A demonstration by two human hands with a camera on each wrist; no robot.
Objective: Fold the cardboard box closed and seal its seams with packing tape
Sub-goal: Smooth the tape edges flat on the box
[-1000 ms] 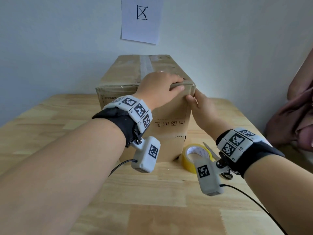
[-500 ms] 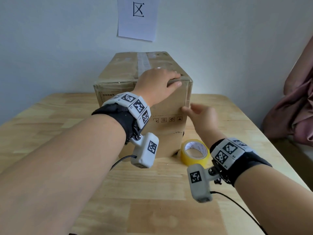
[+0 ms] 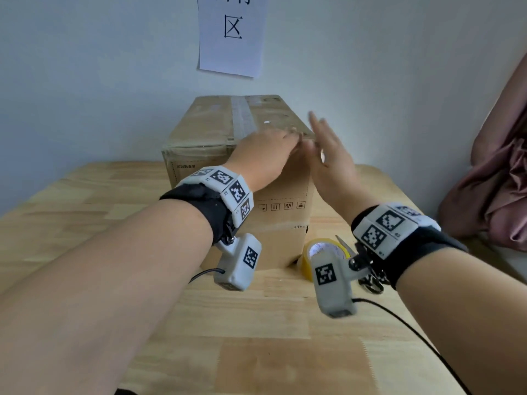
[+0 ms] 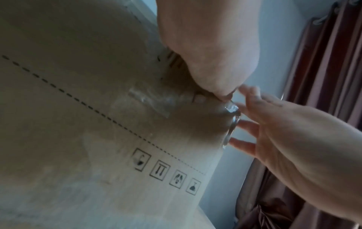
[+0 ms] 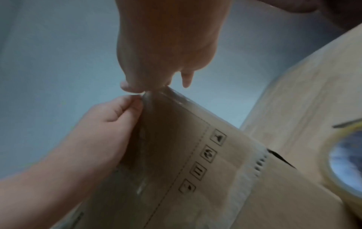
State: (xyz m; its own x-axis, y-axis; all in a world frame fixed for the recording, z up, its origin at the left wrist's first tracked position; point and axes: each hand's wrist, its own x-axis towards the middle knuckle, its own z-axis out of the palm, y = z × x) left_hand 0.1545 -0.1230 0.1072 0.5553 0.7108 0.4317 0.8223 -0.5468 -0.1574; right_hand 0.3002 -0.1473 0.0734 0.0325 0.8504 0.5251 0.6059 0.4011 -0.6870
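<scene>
Shut box (image 3: 216, 129) sits on counter (image 3: 256, 352) near the wall, w/ clear tape (image 3: 242, 115) down its top seam. L hand (image 3: 262, 155): fingers curled over the box's top front-right corner, on the taped edge. R hand (image 3: 330, 155): flat, fingers straight & spread, touching the box's right side by same corner, holding nothing. Just beside box's lower front-right corner, on counter: tape roll (image 3: 325, 246).

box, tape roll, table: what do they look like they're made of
Box: brown cardboard, matt, with printed handling symbols and creased edges.
Tape roll: likely plastic packing tape, yellowish and glossy, wound on a pale core.
Table: light wood, with visible grain and joined blocks; smooth, perhaps lacquered.
</scene>
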